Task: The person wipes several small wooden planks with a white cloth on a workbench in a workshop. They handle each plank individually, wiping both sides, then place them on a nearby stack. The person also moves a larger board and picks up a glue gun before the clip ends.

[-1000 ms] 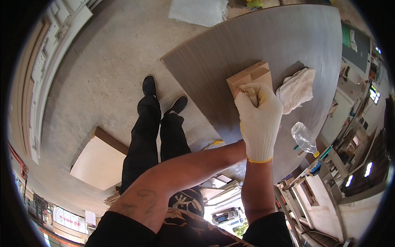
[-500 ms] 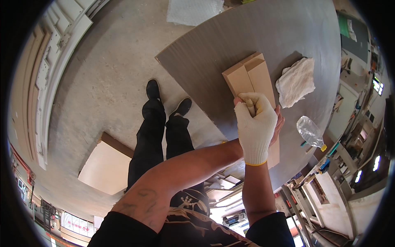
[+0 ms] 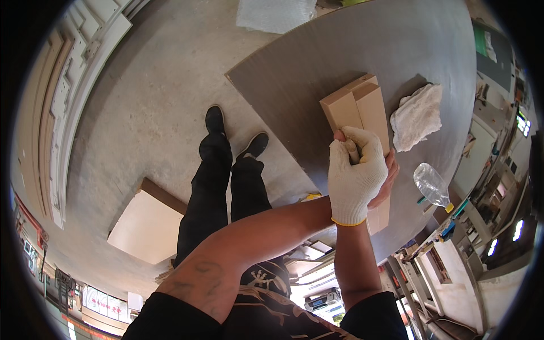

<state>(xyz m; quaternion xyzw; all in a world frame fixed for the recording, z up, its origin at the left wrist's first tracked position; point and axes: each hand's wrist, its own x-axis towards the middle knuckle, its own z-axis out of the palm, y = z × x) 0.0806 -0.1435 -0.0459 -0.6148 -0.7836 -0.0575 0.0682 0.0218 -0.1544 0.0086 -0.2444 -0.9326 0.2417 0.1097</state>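
A long, light-brown wooden piece [image 3: 374, 113] with a lengthwise seam lies on the dark grey tabletop [image 3: 294, 68]. My left hand [image 3: 390, 174], bare, reaches across beneath the right one. Its visible fingers press round the piece's right side, while the palm is hidden. Over the piece, my right hand [image 3: 356, 175] is closed in a white knitted glove, with the bare thumb tip showing. What it pinches, if anything, I cannot make out. Just right of the piece lies a crumpled white cloth [image 3: 417, 117].
A clear plastic bottle [image 3: 432, 184] with a yellow cap lies near the table's right edge. On the concrete floor are a pale panel [image 3: 148, 226] at left and bubble wrap [image 3: 275, 14] at the top. Stacked boards [image 3: 62, 113] line the left side.
The table, wooden piece, cloth and bottle appear slightly farther right in the view. My right fist has shifted slightly along with them and stays closed; the left fingers remain at the piece's side.
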